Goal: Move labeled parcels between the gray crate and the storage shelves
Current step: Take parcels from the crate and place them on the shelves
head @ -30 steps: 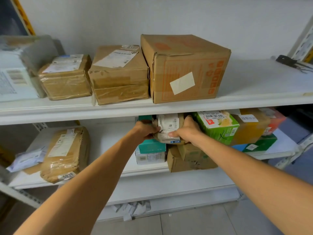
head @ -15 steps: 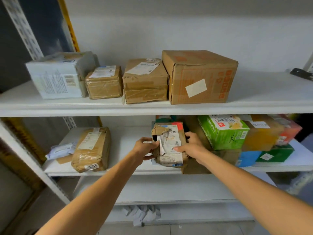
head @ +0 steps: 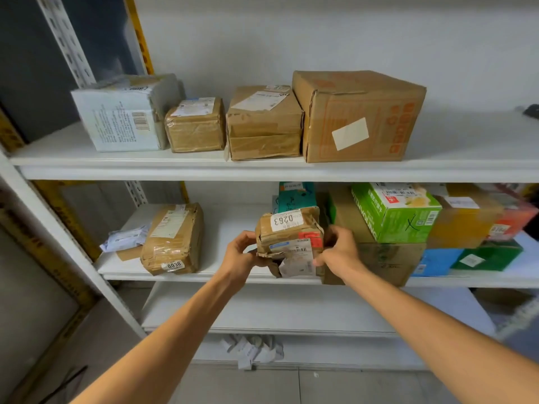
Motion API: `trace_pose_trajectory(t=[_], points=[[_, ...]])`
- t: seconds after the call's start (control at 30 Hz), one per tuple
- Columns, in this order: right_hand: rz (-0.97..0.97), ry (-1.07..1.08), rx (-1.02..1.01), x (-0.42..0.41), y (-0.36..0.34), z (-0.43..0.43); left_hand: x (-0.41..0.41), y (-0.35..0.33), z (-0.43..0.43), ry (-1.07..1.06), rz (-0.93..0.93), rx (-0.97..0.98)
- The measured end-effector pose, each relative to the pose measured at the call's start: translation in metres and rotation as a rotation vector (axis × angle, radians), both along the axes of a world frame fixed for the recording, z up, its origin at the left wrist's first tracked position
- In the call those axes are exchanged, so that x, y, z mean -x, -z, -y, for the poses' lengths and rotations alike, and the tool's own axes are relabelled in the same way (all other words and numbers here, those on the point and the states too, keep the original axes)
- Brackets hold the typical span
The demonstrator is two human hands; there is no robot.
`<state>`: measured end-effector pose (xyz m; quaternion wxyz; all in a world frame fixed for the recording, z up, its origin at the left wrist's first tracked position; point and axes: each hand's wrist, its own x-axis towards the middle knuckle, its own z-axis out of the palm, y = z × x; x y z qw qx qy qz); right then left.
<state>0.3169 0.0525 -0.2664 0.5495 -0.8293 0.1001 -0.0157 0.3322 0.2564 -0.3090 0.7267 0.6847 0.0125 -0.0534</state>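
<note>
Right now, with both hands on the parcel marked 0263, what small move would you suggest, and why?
Probably draw the 0263 parcel back, clear of the middle shelf: left hand and right hand grip its sides, and its torn wrapping hangs at the shelf edge.

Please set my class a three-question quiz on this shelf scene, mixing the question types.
1. True or false: the left hand and the right hand both hold the 0263 parcel.
2. How many packages stand on the top shelf? A two, B four, C six.
3. Fill in: the taped brown parcel lying at the left of the middle shelf bears the sticker number ____.
Key: 1 true; 2 B; 3 0038.
</note>
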Motion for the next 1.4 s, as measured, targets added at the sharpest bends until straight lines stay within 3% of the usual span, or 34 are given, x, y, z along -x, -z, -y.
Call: trace_pose_trajectory(t=[0.1, 0.3, 0.43, 0.57, 0.73, 0.83, 0.93, 1.23, 1.4], points=[[-0.031, 0.004, -0.061, 0.0, -0.001, -0.001, 0.005, 0.0, -0.006, 0.023, -0.007, 0.024], [-0.19, 0.185, -0.398, -0.021, 0.014, 0.006, 0.011, -0.014, -0.007, 0.192, -0.033, 0.075], [-0.227, 0.233, -0.418, -0.024, 0.017, 0.005, 0.012, -0.02, 0.003, 0.203, -0.017, 0.109], [-0.165, 0.201, -0.439, -0.022, 0.003, 0.002, 0.006, -0.02, 0.0, 0.051, -0.069, 0.222], [0.011, 0.033, -0.561, -0.02, -0.013, -0.007, 0.002, -0.024, -0.007, -0.02, -0.102, 0.203], [0.08, -0.126, -0.476, -0.016, -0.021, -0.011, 0.001, -0.025, -0.014, -0.039, -0.111, 0.3], [0.08, -0.229, -0.367, -0.015, -0.03, -0.015, -0.001, -0.026, -0.017, -0.036, -0.096, 0.264], [-0.01, -0.176, -0.285, -0.022, -0.023, -0.035, 0.001, -0.032, -0.039, -0.033, -0.188, 0.091], [-0.078, -0.291, -0.066, -0.02, 0.011, -0.075, 0.011, -0.006, -0.065, -0.138, -0.213, 0.052]])
